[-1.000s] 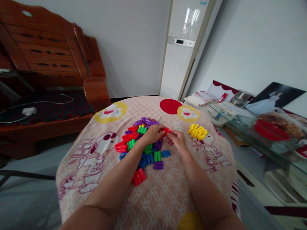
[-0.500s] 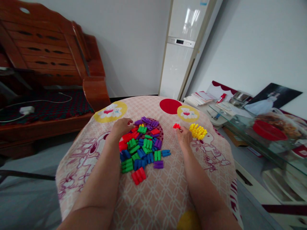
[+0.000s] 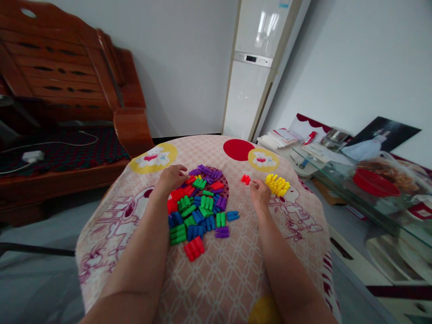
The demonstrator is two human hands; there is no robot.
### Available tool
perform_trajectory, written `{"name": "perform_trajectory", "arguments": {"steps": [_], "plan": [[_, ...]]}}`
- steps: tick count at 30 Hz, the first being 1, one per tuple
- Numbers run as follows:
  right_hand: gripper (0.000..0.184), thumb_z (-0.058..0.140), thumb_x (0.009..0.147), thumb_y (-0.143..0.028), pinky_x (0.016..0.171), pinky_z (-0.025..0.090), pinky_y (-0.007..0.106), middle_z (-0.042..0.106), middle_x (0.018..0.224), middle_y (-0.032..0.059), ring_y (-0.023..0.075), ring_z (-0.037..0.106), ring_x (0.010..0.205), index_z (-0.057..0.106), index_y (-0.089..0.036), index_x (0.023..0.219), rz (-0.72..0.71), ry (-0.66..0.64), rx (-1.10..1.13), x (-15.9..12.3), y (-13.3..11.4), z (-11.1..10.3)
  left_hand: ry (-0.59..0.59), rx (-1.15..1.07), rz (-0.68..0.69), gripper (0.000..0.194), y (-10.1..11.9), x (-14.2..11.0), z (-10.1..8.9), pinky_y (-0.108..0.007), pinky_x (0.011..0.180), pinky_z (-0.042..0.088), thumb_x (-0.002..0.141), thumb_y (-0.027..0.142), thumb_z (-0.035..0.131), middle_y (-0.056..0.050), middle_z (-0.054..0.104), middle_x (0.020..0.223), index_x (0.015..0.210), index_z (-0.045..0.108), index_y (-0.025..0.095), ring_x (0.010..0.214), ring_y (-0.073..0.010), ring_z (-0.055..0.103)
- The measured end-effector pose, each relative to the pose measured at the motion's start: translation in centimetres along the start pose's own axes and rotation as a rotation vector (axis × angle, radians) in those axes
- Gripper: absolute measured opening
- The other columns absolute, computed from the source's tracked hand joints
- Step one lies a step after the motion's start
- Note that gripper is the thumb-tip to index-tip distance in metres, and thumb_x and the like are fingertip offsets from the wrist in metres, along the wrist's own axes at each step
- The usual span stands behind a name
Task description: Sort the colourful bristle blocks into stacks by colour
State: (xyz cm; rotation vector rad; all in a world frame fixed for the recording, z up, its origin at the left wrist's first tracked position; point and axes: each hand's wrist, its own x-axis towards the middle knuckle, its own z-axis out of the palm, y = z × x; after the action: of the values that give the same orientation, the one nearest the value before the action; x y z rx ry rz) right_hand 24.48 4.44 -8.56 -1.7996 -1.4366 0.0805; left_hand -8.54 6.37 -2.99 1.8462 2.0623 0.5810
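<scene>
Plastic bullet-shaped building blocks in red, green, blue and purple lie in a loose pile point(image 3: 199, 211) in the middle of the table. At the pile's left edge, my left hand point(image 3: 171, 178) hovers with its fingers apart, holding nothing; it hides some red blocks below it. A small red block point(image 3: 245, 179) stands alone to the right of the pile. Just beside it is my right hand point(image 3: 260, 193), fingers loosely bent and apart, nothing seen in them. Right of that hand, yellow blocks point(image 3: 277, 185) stand together in a tight group.
A patterned cloth point(image 3: 216, 283) covers the round table. To the right, a glass-topped stand point(image 3: 324, 173) carries papers, a red bowl point(image 3: 376, 182), a bag and a photo. A wooden bench point(image 3: 67, 85) is at the left, and a tall white air conditioner point(image 3: 248, 90) stands behind.
My hands were together over the pile on a red block. The left drew back to the pile's left side; the right carried the red block right, set it down and let go.
</scene>
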Motion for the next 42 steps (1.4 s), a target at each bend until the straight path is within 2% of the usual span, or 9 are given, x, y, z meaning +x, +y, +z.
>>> {"name": "perform_trajectory", "arguments": {"steps": [5,10,15,19,25,29,34,38,42], "plan": [[0.03,0.051,0.082,-0.034,0.07,0.047,0.029,0.074,0.079,0.0093,0.0205,0.064,0.073,0.075,-0.016,0.089,-0.073,0.039,0.133,-0.5,-0.3,-0.1,0.003,-0.159,-0.029,0.039,0.4,-0.3,-0.1,-0.028,0.069,0.052,0.075,0.026,0.066,-0.007,0.076,0.082,0.113,0.07,0.015,0.073,-0.0207,0.071],[0.033,0.051,0.083,-0.039,0.066,0.047,0.028,0.071,0.072,0.0065,0.0185,0.062,0.066,0.074,-0.017,0.088,-0.151,-0.017,0.273,-1.2,-1.5,0.1,-0.069,-0.522,0.029,0.044,2.3,-1.1,-0.8,-0.026,0.061,0.051,0.076,0.033,0.065,-0.004,0.072,0.072,0.116,0.067,0.015,0.063,-0.0172,0.067],[0.035,0.055,0.082,-0.042,0.068,0.051,0.029,0.072,0.076,0.0049,0.0182,0.064,0.067,0.074,-0.018,0.099,-0.183,-0.214,0.485,-2.2,-3.4,-0.2,-0.217,-0.628,0.203,0.039,6.1,-2.4,-0.1,-0.027,0.067,0.054,0.077,0.037,0.065,-0.006,0.075,0.09,0.11,0.07,0.016,0.078,-0.018,0.07],[0.042,0.06,0.081,-0.046,0.054,0.049,0.026,0.07,0.075,0.0015,0.0161,0.061,0.059,0.071,-0.021,0.114,-0.155,-0.468,0.696,-3.0,-4.9,-0.3,-0.39,-0.627,0.296,0.038,8.7,-3.6,1.6,-0.027,0.067,0.054,0.082,0.035,0.06,-0.006,0.075,0.089,0.115,0.067,0.016,0.077,-0.0169,0.07],[0.031,0.067,0.076,-0.047,0.041,0.041,0.022,0.065,0.063,-0.0025,0.0109,0.051,0.044,0.074,-0.021,0.093,-0.045,-0.593,0.838,-3.0,-5.1,-0.5,-0.417,-0.598,0.306,0.036,9.5,-3.9,2.7,-0.027,0.066,0.054,0.085,0.033,0.057,-0.004,0.073,0.079,0.115,0.067,0.015,0.072,-0.0167,0.068],[0.035,0.07,0.072,-0.048,0.038,0.038,0.021,0.067,0.063,-0.0012,0.0111,0.053,0.044,0.074,-0.02,0.092,0.018,-0.596,0.876,-2.8,-4.5,-0.5,-0.407,-0.603,0.313,0.035,9.2,-3.4,3.2,-0.027,0.067,0.054,0.087,0.031,0.053,-0.005,0.074,0.083,0.114,0.067,0.014,0.074,-0.0172,0.069],[0.038,0.069,0.073,-0.049,0.039,0.04,0.022,0.068,0.063,0.0007,0.012,0.054,0.044,0.073,-0.016,0.091,0.068,-0.551,0.878,-2.7,-4.0,-0.1,-0.255,-0.471,0.391,0.034,9.0,-2.8,4.4,-0.027,0.07,0.053,0.084,0.033,0.056,-0.007,0.075,0.09,0.107,0.071,0.014,0.08,-0.0181,0.069],[0.035,0.065,0.074,-0.049,0.046,0.045,0.025,0.069,0.067,0.0028,0.0158,0.06,0.052,0.071,-0.016,0.085,0.091,-0.323,0.662,-2.0,-2.8,0.4,-0.192,-0.394,0.408,0.036,8.0,-2.4,3.1,-0.027,0.074,0.054,0.082,0.032,0.058,-0.006,0.076,0.095,0.112,0.071,0.017,0.085,-0.0189,0.07],[0.031,0.059,0.077,-0.044,0.063,0.05,0.029,0.072,0.072,0.0067,0.02,0.065,0.067,0.072,-0.016,0.08,0.027,-0.103,0.33,-1.3,-1.6,0.5,-0.041,-0.23,0.284,0.039,5.4,-1.9,0.5,-0.027,0.077,0.053,0.081,0.03,0.057,-0.008,0.077,0.098,0.114,0.071,0.016,0.088,-0.0201,0.07]]}}
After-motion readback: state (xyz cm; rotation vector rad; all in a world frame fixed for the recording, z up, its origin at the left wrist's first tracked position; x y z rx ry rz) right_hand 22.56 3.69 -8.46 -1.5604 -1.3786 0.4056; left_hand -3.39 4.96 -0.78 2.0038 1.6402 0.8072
